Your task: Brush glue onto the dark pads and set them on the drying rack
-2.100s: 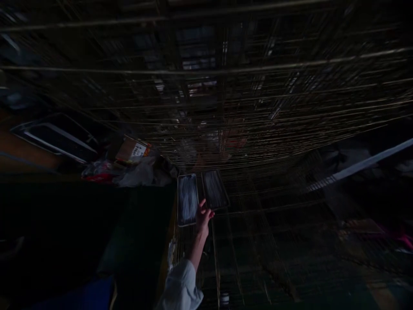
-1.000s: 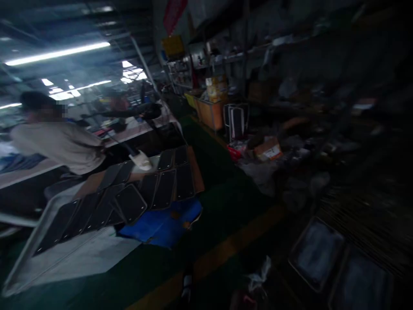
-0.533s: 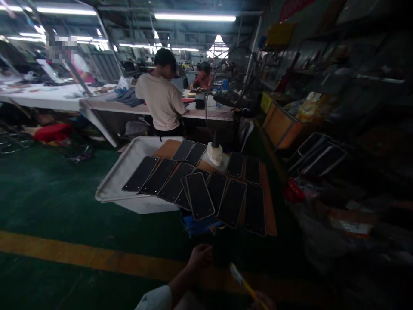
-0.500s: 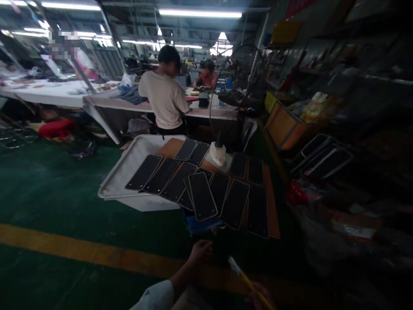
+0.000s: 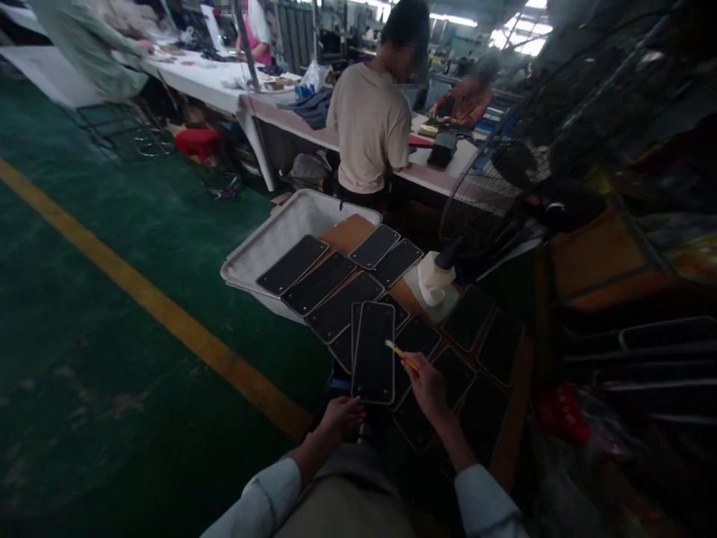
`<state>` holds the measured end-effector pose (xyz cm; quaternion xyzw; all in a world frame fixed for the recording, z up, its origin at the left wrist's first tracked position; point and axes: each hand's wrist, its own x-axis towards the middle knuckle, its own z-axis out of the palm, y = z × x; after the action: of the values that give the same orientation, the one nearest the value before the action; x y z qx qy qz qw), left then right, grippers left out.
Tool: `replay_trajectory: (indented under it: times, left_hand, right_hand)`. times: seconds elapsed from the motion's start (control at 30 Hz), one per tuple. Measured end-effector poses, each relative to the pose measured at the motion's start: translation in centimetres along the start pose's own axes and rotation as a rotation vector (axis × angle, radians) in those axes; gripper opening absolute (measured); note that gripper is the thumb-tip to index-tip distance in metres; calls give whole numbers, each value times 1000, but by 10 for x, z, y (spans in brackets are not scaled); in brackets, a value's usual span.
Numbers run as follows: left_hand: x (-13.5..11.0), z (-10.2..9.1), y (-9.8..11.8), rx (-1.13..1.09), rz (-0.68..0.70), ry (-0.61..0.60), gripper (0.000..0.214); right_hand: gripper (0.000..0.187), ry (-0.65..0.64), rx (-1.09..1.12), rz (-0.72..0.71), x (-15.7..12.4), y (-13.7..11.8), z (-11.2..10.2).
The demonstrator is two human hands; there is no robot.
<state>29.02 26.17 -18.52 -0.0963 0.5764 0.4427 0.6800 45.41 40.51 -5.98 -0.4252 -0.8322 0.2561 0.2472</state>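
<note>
Head view: pinching a yellow tool (image 5: 400,353) in the right hand (image 5: 429,385), lower centre, tip over the topmost dark panel (image 5: 373,351) on the brown surface (image 5: 350,233); curling the left hand (image 5: 341,415) at that panel's near edge, grip unclear.

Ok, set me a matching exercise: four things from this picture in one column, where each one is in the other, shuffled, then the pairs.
Column one
1. right hand
2. left hand
3. white tray
4. yellow line

Column two
A. under the leftmost dark panel
B. across the green floor
C. gripping a yellow stick
D. by the near corner of the top panel

Pairs: 1-C, 2-D, 3-A, 4-B.
</note>
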Motion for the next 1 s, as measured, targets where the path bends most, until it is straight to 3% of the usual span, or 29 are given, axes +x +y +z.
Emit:
replay_trajectory:
  times: [0.23, 0.5, 0.73, 1.0]
  left_hand:
    - [-7, 17, -11, -34, 6, 96, 27]
    - [-8, 25, -13, -28, 53, 280, 31]
    - [-1, 27, -13, -25, 70, 342, 32]
    - [-5, 29, -10, -14, 81, 309, 26]
  right_hand:
    - [27, -130, -125, -172, 90, 49, 7]
    - [34, -187, -218, -187, 128, 57, 20]
    - [29, -233, -225, -161, 115, 63, 31]
    - [25, -399, -229, -106, 46, 39, 17]
